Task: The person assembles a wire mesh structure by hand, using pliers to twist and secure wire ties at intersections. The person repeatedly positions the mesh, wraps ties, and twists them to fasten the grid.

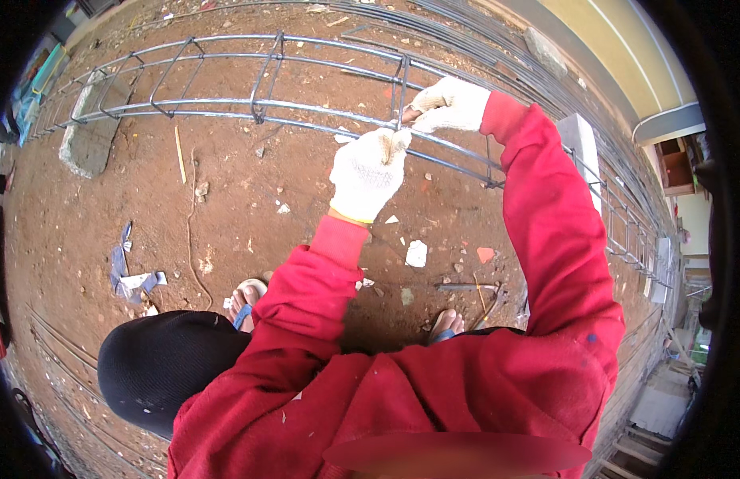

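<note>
Across the grip, the rebar cage [258, 102] runs left-to-right; left hand [368, 176] and right hand [453, 105] meet one stirrup [401, 88], fingers curled, hold indeterminate.

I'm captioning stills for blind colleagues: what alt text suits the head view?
White-gloved left hand and right hand are close together at a crosspiece of a long metal cage. The cage passes over a concrete block on reddish-brown dirt strewn with scraps; red sleeves and sandalled feet show below.
</note>
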Demonstrator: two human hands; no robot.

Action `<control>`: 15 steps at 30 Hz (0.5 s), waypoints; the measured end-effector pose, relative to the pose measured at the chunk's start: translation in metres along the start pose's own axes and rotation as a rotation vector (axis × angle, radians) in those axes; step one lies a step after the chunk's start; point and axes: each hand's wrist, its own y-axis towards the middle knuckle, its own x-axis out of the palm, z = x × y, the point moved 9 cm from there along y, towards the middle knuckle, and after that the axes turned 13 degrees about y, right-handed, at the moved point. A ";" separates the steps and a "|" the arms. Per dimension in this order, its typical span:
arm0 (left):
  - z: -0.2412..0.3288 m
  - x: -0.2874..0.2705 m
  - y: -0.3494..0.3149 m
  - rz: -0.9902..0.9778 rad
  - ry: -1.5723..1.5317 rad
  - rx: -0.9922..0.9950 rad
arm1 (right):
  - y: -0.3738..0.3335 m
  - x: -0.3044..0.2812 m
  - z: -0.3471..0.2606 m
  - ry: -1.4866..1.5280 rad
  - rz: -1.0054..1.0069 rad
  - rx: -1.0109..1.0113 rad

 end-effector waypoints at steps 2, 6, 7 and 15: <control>0.001 0.001 0.001 -0.016 0.046 0.014 | 0.003 0.002 0.002 -0.108 0.001 0.035; -0.005 0.001 0.002 -0.020 -0.069 -0.053 | 0.000 0.001 -0.027 -0.586 0.227 -0.168; -0.005 0.002 0.001 -0.031 -0.070 -0.057 | -0.004 0.001 -0.033 -0.643 0.290 -0.186; -0.005 0.000 0.000 -0.019 -0.034 -0.018 | -0.033 0.025 -0.089 -0.760 0.474 -0.280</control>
